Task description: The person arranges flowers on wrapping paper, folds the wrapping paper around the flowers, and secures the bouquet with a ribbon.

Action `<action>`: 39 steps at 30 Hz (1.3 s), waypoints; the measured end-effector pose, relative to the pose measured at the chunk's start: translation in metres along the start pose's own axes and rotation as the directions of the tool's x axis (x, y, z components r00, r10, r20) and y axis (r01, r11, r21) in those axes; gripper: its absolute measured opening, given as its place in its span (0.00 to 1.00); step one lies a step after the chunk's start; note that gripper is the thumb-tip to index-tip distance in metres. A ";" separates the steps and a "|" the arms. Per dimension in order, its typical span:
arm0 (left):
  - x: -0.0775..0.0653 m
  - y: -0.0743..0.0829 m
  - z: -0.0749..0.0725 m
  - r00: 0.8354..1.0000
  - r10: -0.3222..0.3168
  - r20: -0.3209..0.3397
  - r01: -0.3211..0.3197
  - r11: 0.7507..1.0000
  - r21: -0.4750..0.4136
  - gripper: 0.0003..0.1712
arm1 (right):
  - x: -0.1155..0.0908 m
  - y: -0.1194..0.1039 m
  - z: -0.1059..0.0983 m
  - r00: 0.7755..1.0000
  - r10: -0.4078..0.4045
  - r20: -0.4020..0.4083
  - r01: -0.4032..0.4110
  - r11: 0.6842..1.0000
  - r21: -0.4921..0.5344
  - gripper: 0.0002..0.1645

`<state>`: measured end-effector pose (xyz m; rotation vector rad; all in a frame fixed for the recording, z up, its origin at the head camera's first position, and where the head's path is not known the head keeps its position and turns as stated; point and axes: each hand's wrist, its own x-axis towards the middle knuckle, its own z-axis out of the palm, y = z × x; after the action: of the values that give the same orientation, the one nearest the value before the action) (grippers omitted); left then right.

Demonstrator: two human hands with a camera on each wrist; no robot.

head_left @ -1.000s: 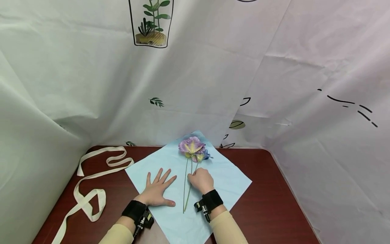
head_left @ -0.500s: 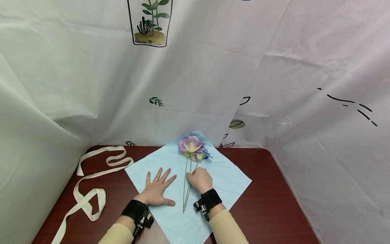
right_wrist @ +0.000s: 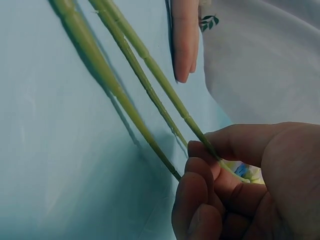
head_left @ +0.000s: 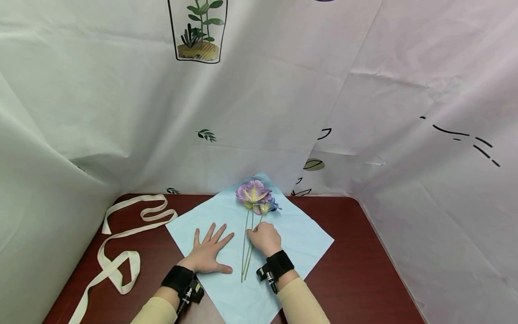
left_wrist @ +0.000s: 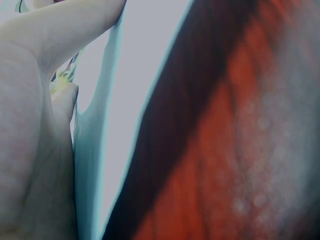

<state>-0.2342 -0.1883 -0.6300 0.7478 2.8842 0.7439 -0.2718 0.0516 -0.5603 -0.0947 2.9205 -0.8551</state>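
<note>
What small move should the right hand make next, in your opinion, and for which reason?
Probably the right hand should ease the pinched stem sideways toward the other stems: in the right wrist view, gaps show between the three stems, and the left hand lies spread on the blue sheet, seemingly steadying it.

1. Left sleeve (head_left: 153, 312) and right sleeve (head_left: 302, 302): plain cream.
2. Left wrist strap (head_left: 176, 278) and right wrist strap (head_left: 282, 264): wide, black.
3. Left wrist camera (head_left: 198, 294) and right wrist camera (head_left: 262, 274): small, black, each beside a silvery connector (head_left: 188, 295).
</note>
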 end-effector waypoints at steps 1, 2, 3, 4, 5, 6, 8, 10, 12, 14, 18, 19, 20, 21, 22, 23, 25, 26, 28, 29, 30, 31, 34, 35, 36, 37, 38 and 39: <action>0.000 0.001 0.000 1.000 0.001 0.000 -0.001 1.000 0.001 0.67 | -0.001 0.000 -0.001 1.000 -0.001 -0.003 0.001 1.000 -0.002 0.37; 0.000 0.001 0.000 1.000 0.000 0.003 0.000 1.000 0.002 0.67 | -0.002 0.000 -0.001 1.000 -0.002 -0.005 0.002 1.000 -0.003 0.37; 0.000 0.002 0.000 1.000 0.002 0.002 -0.002 1.000 0.001 0.67 | -0.003 0.001 -0.001 1.000 0.004 -0.001 -0.004 1.000 -0.006 0.37; 0.000 0.003 0.000 1.000 0.001 0.003 -0.001 1.000 0.000 0.67 | -0.004 0.001 -0.002 1.000 0.010 0.000 -0.010 1.000 -0.011 0.36; 0.000 0.004 0.000 1.000 0.004 -0.001 -0.004 1.000 -0.004 0.67 | -0.004 0.002 -0.003 1.000 0.015 -0.001 -0.015 1.000 -0.010 0.35; 0.001 0.004 0.000 1.000 0.008 -0.006 -0.008 1.000 -0.006 0.67 | -0.005 0.002 -0.003 1.000 0.019 -0.003 -0.019 1.000 -0.010 0.34; 0.001 0.005 0.000 1.000 0.013 -0.012 -0.013 1.000 -0.008 0.67 | -0.008 0.004 -0.005 1.000 0.021 -0.013 -0.021 1.000 -0.010 0.31; 0.002 0.006 0.000 1.000 0.019 -0.020 -0.020 1.000 -0.009 0.67 | -0.013 0.007 -0.009 0.999 0.010 -0.032 -0.010 1.000 0.000 0.29; 0.003 0.006 0.001 0.999 0.026 -0.025 -0.026 1.000 -0.009 0.67 | -0.020 0.014 -0.014 0.998 -0.032 -0.054 0.033 0.999 0.015 0.26; 0.003 0.007 0.002 0.999 0.028 -0.021 -0.028 1.000 -0.009 0.67 | -0.028 0.025 -0.021 0.994 -0.100 -0.043 0.101 0.995 0.024 0.21; 0.002 0.006 0.003 0.999 0.033 -0.017 -0.033 0.999 -0.012 0.67 | -0.047 0.058 -0.039 0.945 -0.306 0.119 0.303 0.952 0.043 0.12; 0.001 0.006 0.003 0.999 0.034 -0.017 -0.034 0.999 -0.014 0.66 | -0.052 0.067 -0.044 0.916 -0.359 0.177 0.356 0.933 0.053 0.14; 0.000 0.005 0.003 0.999 0.035 -0.018 -0.035 0.999 -0.017 0.66 | -0.057 0.076 -0.048 0.885 -0.402 0.236 0.400 0.915 0.061 0.17; -0.001 0.005 0.002 0.999 0.040 -0.023 -0.041 0.999 -0.019 0.66 | -0.063 0.085 -0.052 0.850 -0.441 0.287 0.442 0.895 0.065 0.21; -0.002 0.004 0.001 0.998 0.047 -0.030 -0.048 0.999 -0.022 0.66 | -0.068 0.094 -0.056 0.817 -0.472 0.331 0.476 0.876 0.075 0.26; -0.003 0.003 0.000 0.998 0.055 -0.040 -0.056 0.998 -0.034 0.66 | -0.073 0.102 -0.058 0.788 -0.494 0.368 0.499 0.862 0.090 0.30; -0.004 0.002 -0.003 0.997 0.063 -0.052 -0.066 0.997 -0.044 0.66 | -0.083 0.117 -0.061 0.742 -0.518 0.425 0.523 0.844 0.115 0.37; -0.005 0.001 -0.004 0.996 0.066 -0.054 -0.069 0.997 -0.045 0.66 | -0.087 0.124 -0.061 0.728 -0.523 0.443 0.528 0.840 0.124 0.40; -0.006 0.001 -0.006 0.996 0.068 -0.055 -0.071 0.996 -0.050 0.66 | -0.092 0.133 -0.060 0.711 -0.527 0.465 0.520 0.840 0.157 0.44; -0.006 0.001 -0.007 0.997 0.065 -0.050 -0.067 0.996 -0.054 0.66 | -0.095 0.137 -0.059 0.707 -0.529 0.470 0.515 0.840 0.170 0.45; -0.006 0.001 -0.007 0.997 0.060 -0.040 -0.062 0.997 -0.052 0.66 | -0.096 0.139 -0.058 0.704 -0.530 0.472 0.512 0.840 0.179 0.45; -0.006 0.002 -0.009 0.998 0.059 -0.035 -0.061 0.997 -0.053 0.67 | -0.098 0.140 -0.058 0.706 -0.527 0.473 0.504 0.843 0.188 0.45; -0.006 0.007 -0.015 0.998 0.055 -0.019 -0.056 0.995 -0.076 0.67 | -0.101 0.141 -0.058 0.713 -0.521 0.469 0.491 0.849 0.196 0.44; -0.006 0.008 -0.017 0.999 0.051 -0.015 -0.053 0.995 -0.087 0.67 | -0.102 0.141 -0.058 0.717 -0.516 0.469 0.485 0.852 0.197 0.43; -0.006 0.008 -0.019 0.998 0.053 -0.015 -0.055 0.993 -0.109 0.68 | -0.102 0.141 -0.058 0.720 -0.512 0.469 0.481 0.855 0.195 0.42; -0.005 0.007 -0.018 0.998 0.060 -0.024 -0.063 0.990 -0.130 0.68 | -0.103 0.141 -0.059 0.722 -0.507 0.470 0.477 0.858 0.193 0.42; -0.005 0.007 -0.019 0.997 0.067 -0.030 -0.071 0.985 -0.159 0.69 | -0.104 0.142 -0.059 0.724 -0.506 0.469 0.476 0.858 0.192 0.41; -0.004 0.006 -0.019 0.997 0.073 -0.034 -0.078 0.979 -0.186 0.69 | -0.104 0.143 -0.060 0.726 -0.503 0.468 0.472 0.860 0.192 0.41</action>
<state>-0.2314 -0.1943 -0.6107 0.8322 2.7708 1.0246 -0.1796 0.2128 -0.5796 -0.9730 2.3775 -0.8118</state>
